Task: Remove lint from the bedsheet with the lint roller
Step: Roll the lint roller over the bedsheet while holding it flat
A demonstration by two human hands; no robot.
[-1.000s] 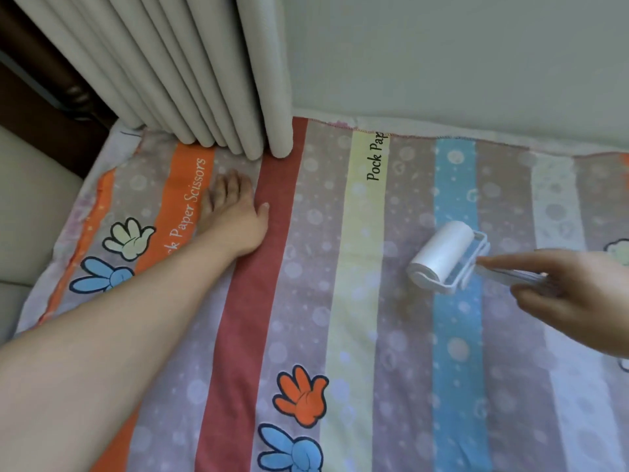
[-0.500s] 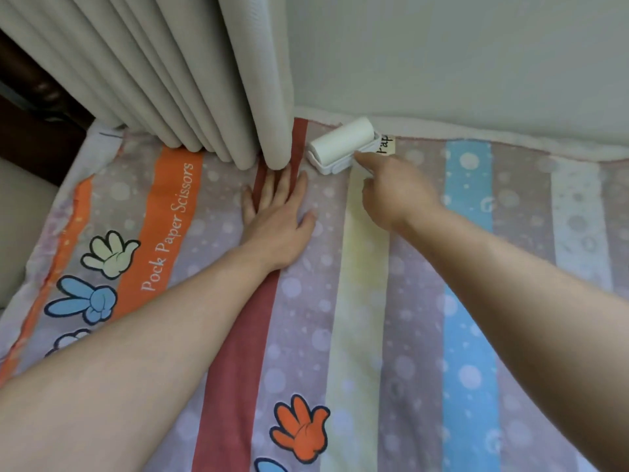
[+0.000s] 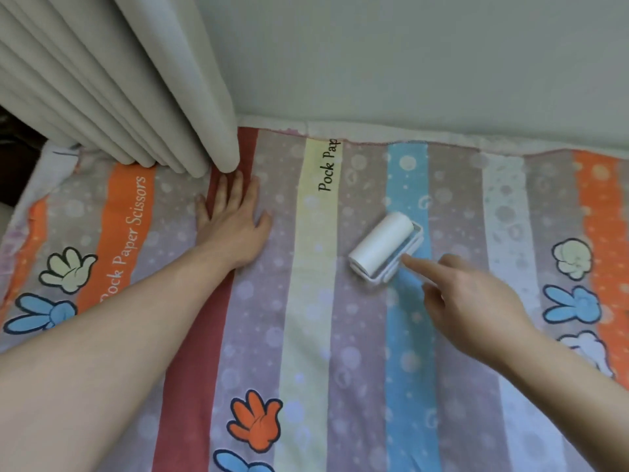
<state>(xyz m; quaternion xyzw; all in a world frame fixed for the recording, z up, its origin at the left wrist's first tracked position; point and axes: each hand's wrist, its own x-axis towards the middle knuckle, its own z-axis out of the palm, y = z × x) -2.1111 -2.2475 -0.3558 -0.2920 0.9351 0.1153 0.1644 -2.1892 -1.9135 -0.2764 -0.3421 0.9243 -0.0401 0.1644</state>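
A striped bedsheet (image 3: pixel 309 335) with cartoon hand prints covers the bed. The white lint roller (image 3: pixel 383 247) lies on it across the grey and blue stripes. My right hand (image 3: pixel 469 301) grips the roller's handle, which the hand hides; the index finger stretches along it to the roller's frame. My left hand (image 3: pixel 235 219) presses flat on the sheet over the red stripe, fingers straight, fingertips near the curtain's foot.
A pale pleated curtain (image 3: pixel 129 90) hangs down onto the sheet at the back left. A plain wall (image 3: pixel 425 56) runs along the sheet's far edge. Dark furniture (image 3: pixel 17 158) shows at the far left.
The roller has come back from the far edge by the wall toward me and to the right, onto the blue stripe. My left hand has stayed pressed on the red stripe.
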